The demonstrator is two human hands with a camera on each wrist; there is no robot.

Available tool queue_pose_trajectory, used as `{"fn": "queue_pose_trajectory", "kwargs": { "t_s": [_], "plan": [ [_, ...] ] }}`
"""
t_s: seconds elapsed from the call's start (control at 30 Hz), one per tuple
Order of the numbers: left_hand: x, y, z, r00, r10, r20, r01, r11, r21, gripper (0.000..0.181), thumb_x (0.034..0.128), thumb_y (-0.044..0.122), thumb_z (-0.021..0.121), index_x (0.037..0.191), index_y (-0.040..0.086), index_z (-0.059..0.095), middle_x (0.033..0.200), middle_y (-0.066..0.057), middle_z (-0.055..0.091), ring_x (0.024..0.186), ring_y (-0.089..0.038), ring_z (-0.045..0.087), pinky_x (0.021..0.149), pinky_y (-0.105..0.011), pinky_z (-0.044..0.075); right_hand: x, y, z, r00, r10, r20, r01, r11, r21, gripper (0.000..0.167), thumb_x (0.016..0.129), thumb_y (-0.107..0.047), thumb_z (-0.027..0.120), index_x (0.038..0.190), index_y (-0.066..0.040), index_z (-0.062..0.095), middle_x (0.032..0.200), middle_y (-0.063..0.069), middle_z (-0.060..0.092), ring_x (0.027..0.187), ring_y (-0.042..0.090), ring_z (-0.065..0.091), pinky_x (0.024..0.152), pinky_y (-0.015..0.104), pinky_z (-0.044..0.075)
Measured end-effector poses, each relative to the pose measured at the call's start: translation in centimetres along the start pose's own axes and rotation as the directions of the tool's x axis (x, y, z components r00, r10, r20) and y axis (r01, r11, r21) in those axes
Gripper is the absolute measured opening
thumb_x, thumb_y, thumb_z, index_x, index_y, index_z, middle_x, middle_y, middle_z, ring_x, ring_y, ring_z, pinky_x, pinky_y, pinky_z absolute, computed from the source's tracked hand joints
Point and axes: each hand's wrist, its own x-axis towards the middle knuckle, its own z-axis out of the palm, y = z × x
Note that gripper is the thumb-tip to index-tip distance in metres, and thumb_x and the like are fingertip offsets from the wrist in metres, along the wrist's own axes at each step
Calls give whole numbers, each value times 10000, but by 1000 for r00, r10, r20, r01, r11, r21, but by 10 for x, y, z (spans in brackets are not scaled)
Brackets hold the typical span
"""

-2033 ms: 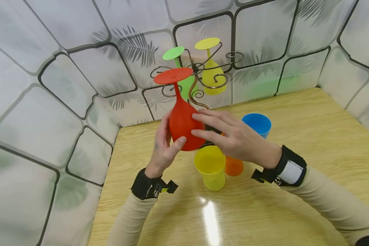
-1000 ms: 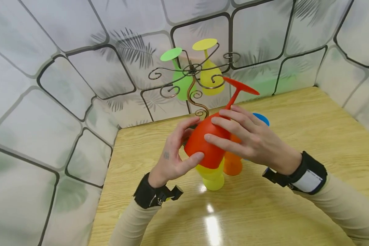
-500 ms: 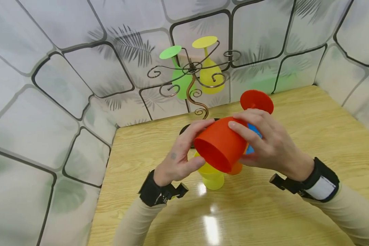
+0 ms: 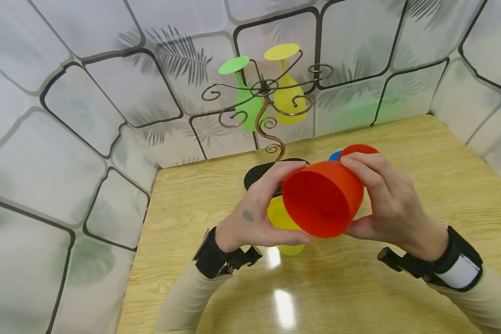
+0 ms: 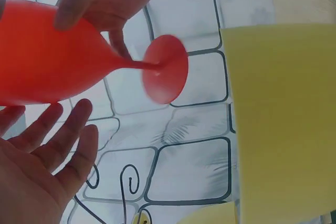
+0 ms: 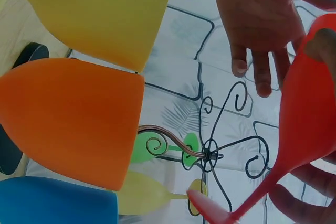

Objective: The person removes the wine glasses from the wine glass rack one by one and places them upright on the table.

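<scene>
A red plastic goblet (image 4: 317, 204) is held above the table, its mouth tilted towards me and its foot pointing away. My right hand (image 4: 388, 204) grips the bowl, fingers over the top and thumb below. On the other side my left hand (image 4: 259, 213) is spread, thumb apart; in the left wrist view its fingers (image 5: 73, 129) lie loosely along the bowl's edge. A yellow goblet (image 4: 279, 215) stands mouth up on the table beneath. Part of a blue goblet (image 4: 335, 156) shows behind; the orange goblet (image 6: 73, 119) appears in the right wrist view, hidden from the head camera.
Against the patterned wall stands a scrolled metal rack (image 4: 271, 134) on a black base (image 4: 255, 175). A green goblet (image 4: 250, 109) and another yellow goblet (image 4: 290, 104) hang upside down from its arms. The wooden table (image 4: 183, 222) reaches to the wall.
From mouth-down near the rack, the red goblet has moved right and tipped, so its mouth now faces me. The right hand has taken it round the bowl; the left hand's hold has loosened.
</scene>
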Motion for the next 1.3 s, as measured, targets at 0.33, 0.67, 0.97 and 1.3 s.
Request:
{"fn": "queue_pose_trajectory", "kwargs": {
  "t_s": [0.33, 0.67, 0.97, 1.3],
  "plan": [
    [4, 5, 3, 999, 40, 10, -40, 993, 110, 991, 612, 101, 987, 1404, -88, 422, 1345, -219, 573, 1190, -255, 566, 922, -298, 543, -15, -11, -13, 988, 85, 126, -94, 993, 70, 793, 936, -587, 626, 1206, 139, 460, 1068, 256, 608, 965, 328, 583, 1020, 95, 414],
    [15, 8, 8, 999, 51, 16, -53, 991, 122, 981, 615, 127, 990, 1398, -95, 443, 1299, -200, 610, 1114, -208, 600, 919, -275, 553, -20, -16, -18, 976, 164, 146, -181, 977, 111, 830, 919, -563, 666, 1214, 177, 433, 1147, 281, 604, 1090, 297, 593, 1034, 123, 435],
    [18, 10, 14, 998, 32, 47, -35, 996, 82, 955, 624, 108, 986, 1390, -95, 454, 1231, -181, 623, 1089, -194, 604, 921, -256, 568, -33, -22, -25, 955, 235, 181, -258, 958, 121, 887, 902, -581, 676, 1246, 191, 405, 1171, 282, 607, 1177, 182, 570, 1019, 107, 435],
    [6, 2, 22, 988, -103, 117, 66, 956, 284, 887, 707, 330, 949, 1399, -12, 514, 1272, -89, 653, 1117, -143, 590, 974, -213, 509, -58, -19, -31, 879, 311, 361, -363, 928, 86, 951, 884, -639, 668, 1351, 144, 403, 1306, 185, 612, 1245, 91, 537, 969, 81, 453]
  ]
}}
